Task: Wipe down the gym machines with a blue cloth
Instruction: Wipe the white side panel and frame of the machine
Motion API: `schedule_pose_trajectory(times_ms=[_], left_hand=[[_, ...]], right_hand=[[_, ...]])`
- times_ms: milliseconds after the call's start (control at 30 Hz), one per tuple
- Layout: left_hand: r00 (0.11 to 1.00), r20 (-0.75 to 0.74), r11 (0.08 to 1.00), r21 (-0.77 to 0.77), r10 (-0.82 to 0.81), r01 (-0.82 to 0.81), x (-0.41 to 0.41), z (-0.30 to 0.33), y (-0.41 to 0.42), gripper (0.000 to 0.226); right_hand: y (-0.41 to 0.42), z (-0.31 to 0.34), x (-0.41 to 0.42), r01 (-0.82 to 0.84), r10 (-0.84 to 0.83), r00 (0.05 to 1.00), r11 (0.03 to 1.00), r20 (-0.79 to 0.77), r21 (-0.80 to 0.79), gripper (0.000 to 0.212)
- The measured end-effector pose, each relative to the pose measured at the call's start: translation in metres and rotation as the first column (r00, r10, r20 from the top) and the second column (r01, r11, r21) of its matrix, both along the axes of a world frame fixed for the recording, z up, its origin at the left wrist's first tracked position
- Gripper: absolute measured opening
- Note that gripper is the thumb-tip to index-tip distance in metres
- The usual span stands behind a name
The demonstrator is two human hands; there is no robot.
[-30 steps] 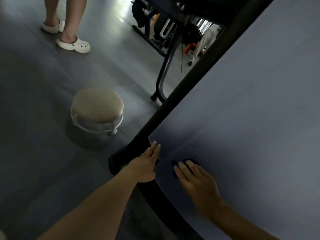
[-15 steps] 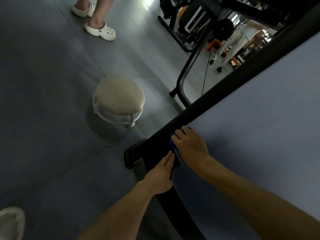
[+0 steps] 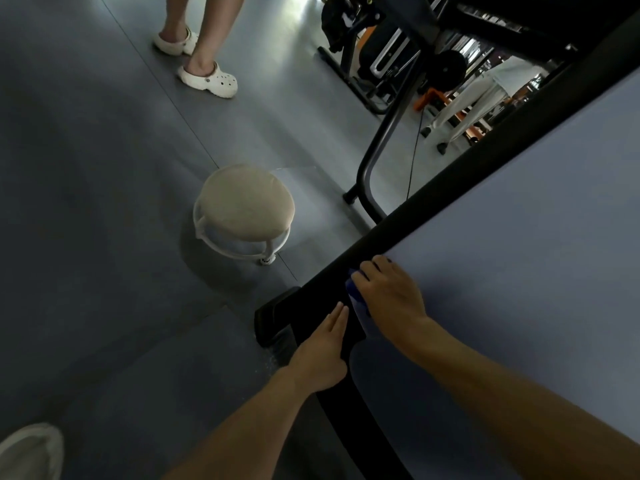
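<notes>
A treadmill fills the right side, with a wide grey-blue belt [image 3: 519, 254] and a black side rail [image 3: 433, 195] running diagonally. My right hand [image 3: 391, 299] presses the blue cloth [image 3: 356, 299] flat where the belt meets the rail, near the rear corner. Only a strip of the cloth shows at the hand's left edge. My left hand [image 3: 325, 351] rests with straight fingers on the black rear corner cover of the treadmill [image 3: 277, 313], just left of the cloth.
A low round beige stool on casters [image 3: 244, 211] stands on the dark floor left of the treadmill. A person in white clogs [image 3: 207, 77] stands at the back. Black machine frames [image 3: 377, 157] and a cable stand behind. My shoe [image 3: 31, 452] shows at bottom left.
My right hand slid the cloth from the belt's rear edge up to the side rail. My left hand shifted along the corner cover. The view swung left and up.
</notes>
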State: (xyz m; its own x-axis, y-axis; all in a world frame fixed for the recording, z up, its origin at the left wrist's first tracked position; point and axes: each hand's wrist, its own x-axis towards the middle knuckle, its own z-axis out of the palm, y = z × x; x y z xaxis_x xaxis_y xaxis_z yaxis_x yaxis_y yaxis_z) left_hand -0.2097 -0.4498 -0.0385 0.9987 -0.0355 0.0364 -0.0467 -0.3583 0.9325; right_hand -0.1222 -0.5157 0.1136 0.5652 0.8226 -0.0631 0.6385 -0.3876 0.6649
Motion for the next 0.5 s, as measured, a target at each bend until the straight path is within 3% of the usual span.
schedule_pose_trajectory(times_ms=[133, 233, 500], left_hand=[[0.997, 0.076, 0.999, 0.037, 0.021, -0.024, 0.005, 0.004, -0.015, 0.094], [0.992, 0.122, 0.999, 0.049, 0.013, -0.019, 0.008, 0.005, -0.030, 0.096], [0.996, 0.091, 1.000, -0.005, 0.003, -0.003, 0.005, 0.029, -0.024, 0.095]], right_hand=[[-0.076, 0.024, -0.050, -0.108, 0.109, 0.994, 0.994, 0.008, -0.028, 0.053], [-0.117, 0.034, -0.070, -0.089, 0.090, 0.996, 0.994, 0.014, -0.058, 0.065], [-0.004, 0.038, -0.007, 0.091, -0.097, 0.993, 0.992, 0.068, 0.087, 0.069]])
